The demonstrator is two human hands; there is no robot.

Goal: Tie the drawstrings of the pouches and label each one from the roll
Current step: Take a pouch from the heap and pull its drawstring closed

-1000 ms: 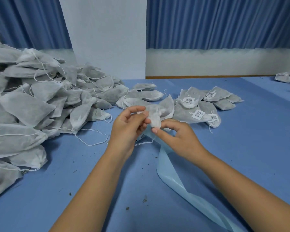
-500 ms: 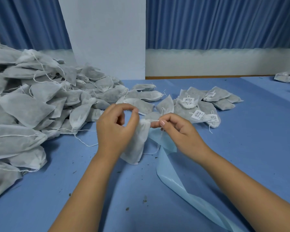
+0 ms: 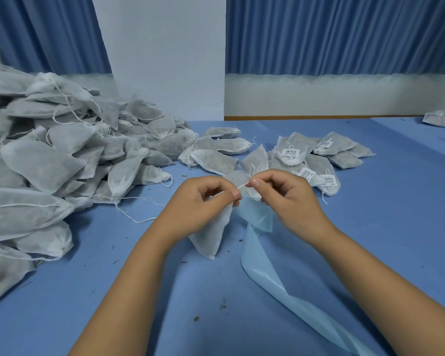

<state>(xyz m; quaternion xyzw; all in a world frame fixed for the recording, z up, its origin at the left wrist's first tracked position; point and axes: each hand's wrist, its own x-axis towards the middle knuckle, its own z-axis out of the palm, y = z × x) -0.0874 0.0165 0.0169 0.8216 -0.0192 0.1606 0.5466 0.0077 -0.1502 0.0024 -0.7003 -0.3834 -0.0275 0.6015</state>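
1. Over the middle of the blue table (image 3: 385,227), both hands meet around one pouch (image 3: 212,235) — a soft, white, non-woven bag, wedge-shaped, its pointed lower corner hanging down by the tabletop.
2. The left hand (image 3: 203,201) has its fingers curled, and thumb and forefinger pinch the gathered neck of that pouch, which droops below the palm.
3. The right hand (image 3: 288,199) is curled too. Its thumb and forefinger nip the end of the thin white drawstring (image 3: 244,185), which runs as a short taut line between the two hands.
4. Under the hands lies a pale blue strip (image 3: 265,273), glossy and ribbon-like. It twists once and trails off toward the lower right edge.
5. At the left rises a big heap of pouches (image 3: 62,155) — plump, greyish-white, matte, with loose strings looping out onto the table.
6. Just beyond the hands sits a smaller cluster of labelled pouches (image 3: 344,150), flatter and darker inside, bearing small white rectangular labels (image 3: 290,152) printed with barcodes.
7. Dark crumbs speckle the table in front of the arms.
8. Behind the table hang pleated blue curtains (image 3: 344,34) on either side of a plain white pillar (image 3: 165,60).
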